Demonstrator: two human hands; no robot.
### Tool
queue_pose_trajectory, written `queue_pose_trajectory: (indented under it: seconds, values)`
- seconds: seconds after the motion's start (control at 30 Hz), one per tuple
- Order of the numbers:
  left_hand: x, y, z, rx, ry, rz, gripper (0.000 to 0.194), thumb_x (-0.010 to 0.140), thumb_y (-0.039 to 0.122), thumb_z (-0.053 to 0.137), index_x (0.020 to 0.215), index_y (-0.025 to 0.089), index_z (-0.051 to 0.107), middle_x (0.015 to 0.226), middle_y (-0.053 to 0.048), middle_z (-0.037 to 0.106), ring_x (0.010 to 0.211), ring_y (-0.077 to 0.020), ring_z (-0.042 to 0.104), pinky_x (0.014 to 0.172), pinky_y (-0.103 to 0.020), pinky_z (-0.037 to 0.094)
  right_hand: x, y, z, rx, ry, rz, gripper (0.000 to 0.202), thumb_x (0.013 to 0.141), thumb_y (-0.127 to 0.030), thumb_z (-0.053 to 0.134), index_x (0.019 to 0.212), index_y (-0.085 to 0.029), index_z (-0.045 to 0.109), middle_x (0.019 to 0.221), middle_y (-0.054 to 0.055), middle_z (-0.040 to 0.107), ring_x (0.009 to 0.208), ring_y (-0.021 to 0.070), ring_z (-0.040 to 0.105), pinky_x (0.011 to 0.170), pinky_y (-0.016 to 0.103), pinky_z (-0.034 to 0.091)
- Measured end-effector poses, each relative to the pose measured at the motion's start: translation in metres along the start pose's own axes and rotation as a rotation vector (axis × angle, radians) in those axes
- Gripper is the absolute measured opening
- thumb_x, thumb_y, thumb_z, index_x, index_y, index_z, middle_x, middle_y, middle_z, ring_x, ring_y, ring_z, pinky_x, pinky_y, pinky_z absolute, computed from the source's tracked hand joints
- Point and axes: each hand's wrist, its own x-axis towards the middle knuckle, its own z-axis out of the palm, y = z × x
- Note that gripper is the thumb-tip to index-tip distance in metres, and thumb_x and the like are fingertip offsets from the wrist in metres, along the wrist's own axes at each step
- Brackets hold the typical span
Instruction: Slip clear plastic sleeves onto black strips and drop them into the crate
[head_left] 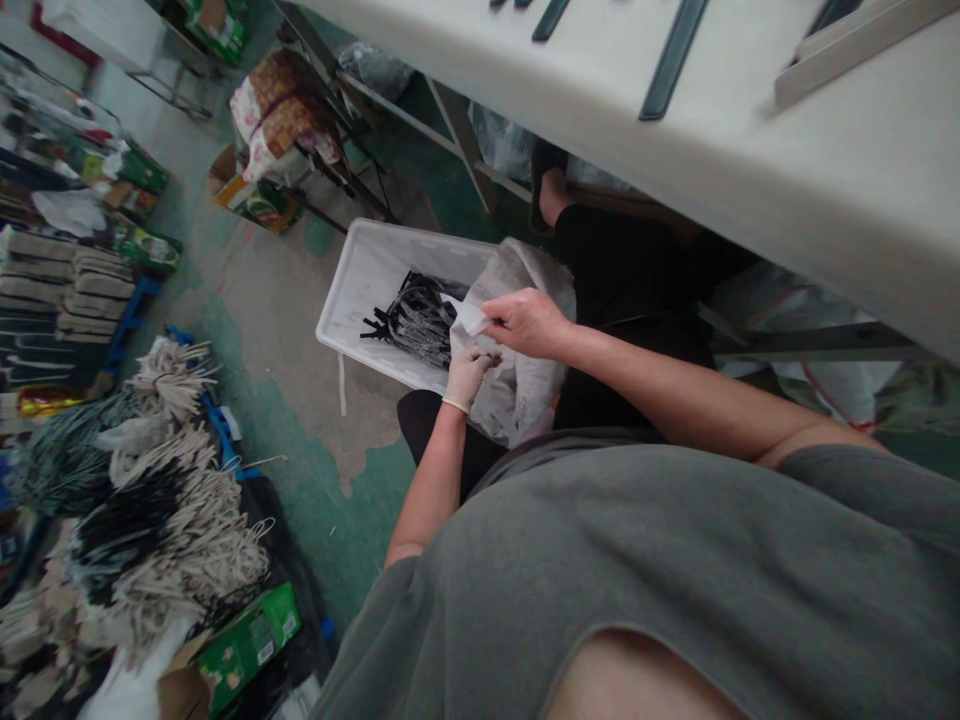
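Crumpled whitish plastic bag (517, 400), slack and creased, bunched at one end of a white tub (346, 285), bundle of thin black strips (420, 318) lying inside it

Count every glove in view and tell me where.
1: a pale glove on the left hand, by the bag. The right hand is bare. Others may be hidden among the clutter.

The right forearm (675, 385) slants inward to the bare right hand (529, 322), its fingers curled in a pinch, just beside the gloved left hand (466, 378), bent inward at the end of the outstretched left forearm (435, 475)
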Motion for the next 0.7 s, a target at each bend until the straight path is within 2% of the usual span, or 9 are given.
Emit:
queue_pose_trajectory:
  seconds: [0.13,0.3,0.43,0.53,0.7]
  values:
    - [-0.009,-0.005,-0.005,0.004,-0.08,-0.016,0.015,0.064,0.019,0.067,0.077,0.014,0.074,0.071,-0.004,0.071,0.073,-0.017,0.066,0.081,-0.033,0.052,0.004,0.005,-0.008,0.069,0.075,0.029,0.031,0.089,-0.03,0.061,0.061,-0.019,0.054,0.061,0.001,0.06,0.062,0.0139,0.055,0.058,0.028,0.03]
    - [-0.041,-0.007,-0.012,0.061,-0.242,0.024,0.022,0.072,0.03,0.07,0.087,0.015,0.076,0.071,-0.002,0.071,0.069,-0.0148,0.063,0.073,-0.027,0.051,0.022,0.035,-0.012,0.376,0.279,0.205,0.026,0.09,-0.032,0.059,0.07,-0.016,0.061,0.057,-0.002,0.057,0.057,0.0126,0.056,0.058,0.024,0.039]
    - [-0.065,0.001,-0.02,0.006,-0.313,-0.004,0.034,0.074,0.039,0.075,0.099,0.015,0.076,0.073,-0.003,0.071,0.065,-0.0142,0.062,0.066,-0.026,0.049,0.037,0.056,-0.007,0.556,0.306,0.364,0.019,0.089,-0.028,0.063,0.075,-0.016,0.062,0.055,-0.004,0.053,0.051,0.0097,0.054,0.051,0.02,0.04]
    - [-0.074,0.004,-0.029,-0.011,-0.339,-0.054,0.038,0.072,0.039,0.079,0.102,0.015,0.076,0.076,-0.004,0.071,0.067,-0.015,0.063,0.068,-0.027,0.049,0.047,0.063,-0.006,0.585,0.326,0.44,0.017,0.088,-0.024,0.065,0.074,-0.015,0.061,0.053,-0.005,0.051,0.047,0.0064,0.051,0.046,0.016,0.039]
    - [-0.079,-0.011,-0.044,0.038,-0.311,-0.117,0.039,0.074,0.044,0.076,0.098,0.014,0.078,0.063,-0.001,0.066,0.053,-0.0097,0.054,0.057,-0.023,0.042,0.062,0.071,-0.011,0.514,0.338,0.553,0.028,0.091,-0.029,0.054,0.076,-0.006,0.06,0.059,-0.002,0.061,0.046,-0.0015,0.047,0.052,0.015,0.034]
